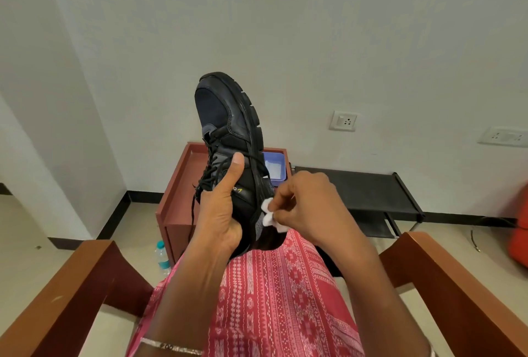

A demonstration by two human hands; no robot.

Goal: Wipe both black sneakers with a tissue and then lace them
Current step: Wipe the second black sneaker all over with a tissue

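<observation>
Head view looks down on a seated person's lap in pink patterned fabric (280, 294). Left hand (220, 214) grips a black leather-and-mesh sneaker (228, 128) around its heel end, thumb lying up along the side — toe raised toward the white wall, loose black laces (205, 182) hanging. Right hand (305, 205) pinches a small crumpled white tissue (269, 215) against the sneaker's side near the heel. Behind stand a reddish-brown wooden cabinet (177, 185), a blue plastic tub (275, 166) on it, and a black rack (363, 191).
</observation>
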